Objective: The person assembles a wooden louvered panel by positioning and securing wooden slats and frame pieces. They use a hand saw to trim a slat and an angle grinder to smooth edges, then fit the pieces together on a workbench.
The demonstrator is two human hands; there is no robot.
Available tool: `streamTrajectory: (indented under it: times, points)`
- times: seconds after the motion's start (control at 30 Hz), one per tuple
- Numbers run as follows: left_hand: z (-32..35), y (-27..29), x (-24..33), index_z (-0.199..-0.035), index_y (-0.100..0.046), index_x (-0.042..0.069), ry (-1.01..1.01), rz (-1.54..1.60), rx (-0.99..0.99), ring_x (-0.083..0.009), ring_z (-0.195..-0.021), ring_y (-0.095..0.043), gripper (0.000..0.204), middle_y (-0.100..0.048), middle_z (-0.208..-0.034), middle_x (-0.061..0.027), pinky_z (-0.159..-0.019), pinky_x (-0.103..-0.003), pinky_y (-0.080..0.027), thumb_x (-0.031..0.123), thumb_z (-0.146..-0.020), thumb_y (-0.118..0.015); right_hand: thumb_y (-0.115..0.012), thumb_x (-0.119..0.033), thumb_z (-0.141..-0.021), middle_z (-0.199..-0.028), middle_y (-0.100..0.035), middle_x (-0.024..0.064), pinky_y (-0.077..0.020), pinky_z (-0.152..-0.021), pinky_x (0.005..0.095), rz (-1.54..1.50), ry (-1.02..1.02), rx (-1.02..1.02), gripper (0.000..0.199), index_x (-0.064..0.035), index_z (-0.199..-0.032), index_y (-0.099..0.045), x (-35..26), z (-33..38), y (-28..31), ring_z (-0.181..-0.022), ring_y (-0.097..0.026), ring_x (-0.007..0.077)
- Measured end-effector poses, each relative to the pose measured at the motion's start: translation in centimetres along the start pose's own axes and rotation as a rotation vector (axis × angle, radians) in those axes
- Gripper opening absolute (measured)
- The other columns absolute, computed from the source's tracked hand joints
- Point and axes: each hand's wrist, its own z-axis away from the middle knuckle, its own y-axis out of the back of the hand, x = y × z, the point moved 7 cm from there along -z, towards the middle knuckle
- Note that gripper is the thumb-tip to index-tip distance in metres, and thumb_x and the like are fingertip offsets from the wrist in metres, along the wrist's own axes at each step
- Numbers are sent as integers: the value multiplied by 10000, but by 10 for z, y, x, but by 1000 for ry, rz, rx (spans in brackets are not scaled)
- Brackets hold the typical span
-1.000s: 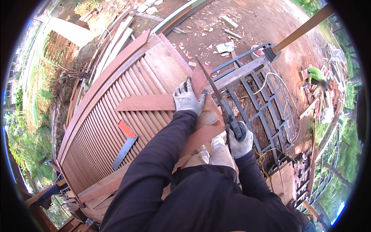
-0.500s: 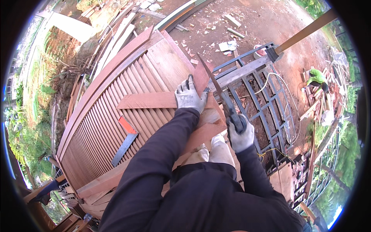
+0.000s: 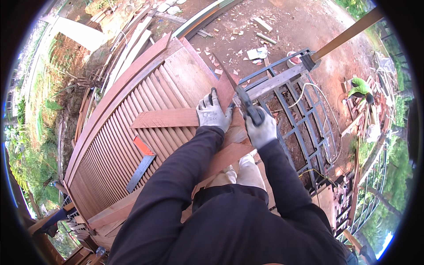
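Note:
My left hand (image 3: 213,111), in a grey work glove, presses flat on a reddish wooden plank (image 3: 164,118) lying across a large slatted wooden panel (image 3: 110,145). My right hand (image 3: 261,128), also gloved, grips the dark handle of a handsaw (image 3: 236,90). The saw's blade runs up and left along the plank's angled end, just right of my left fingers. Both dark sleeves reach in from below.
A try square (image 3: 142,162) with a red stock lies on the slats at lower left. A grey metal frame (image 3: 293,110) stands to the right over bare red earth with wood offcuts. A person in a green top (image 3: 360,88) crouches far right. Loose boards lie at upper left.
My right hand with the saw has moved up and forward along the plank's end. My left hand stays pressed on the plank.

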Motion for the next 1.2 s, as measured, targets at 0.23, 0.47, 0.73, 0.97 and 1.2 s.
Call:
streamTrajectory:
  times: [0.23, 0.47, 0.73, 0.97, 1.2]
  points:
    - [4, 2, -7, -1519, -328, 12, 50, 16, 2, -364, -1298, -423, 910, -461, -1376, -207, -1087, -519, -317, 428, -812, -722, -642, -102, -878, -812, -695, 162, -563, -719, 392, -74, -25, -128, 129, -31, -984, -659, -13, 50, 39, -771, -718, 331]
    - [-1, 3, 2, -1517, -328, 7, 5, -14, 26, -359, -1280, -432, 912, -465, -1364, -205, -1077, -498, -331, 460, -828, -717, -673, -210, -879, -799, -675, 222, -524, -712, 485, 104, 46, -84, 190, -31, -921, -626, 2, -37, -21, -799, -663, 434]
    - [2, 1, -1, -1513, -331, 1, 16, -12, 13, -363, -1256, -443, 906, -466, -1360, -204, -1072, -514, -331, 480, -835, -694, -665, -90, -862, -794, -702, 135, -565, -713, 400, -114, -42, -164, 151, -44, -1005, -651, -11, 53, 48, -786, -723, 339]
    - [-4, 6, -12, -1523, -306, -2, 150, 29, -15, -384, -1259, -466, 899, -483, -1373, -231, -1075, -516, -343, 533, -874, -622, -688, -186, -867, -831, -698, 178, -535, -724, 408, 35, 2, -185, 213, -22, -1000, -665, 14, -32, -19, -782, -693, 342]
    - [-10, -19, -3, -1481, -387, -3, 0, 105, 134, -372, -1201, -500, 859, -505, -1330, -220, -1070, -504, -350, 497, -832, -647, -636, -105, -915, -838, -677, 92, -520, -701, 393, -117, 17, -168, 174, 20, -1035, -649, 62, -42, -23, -743, -656, 227]
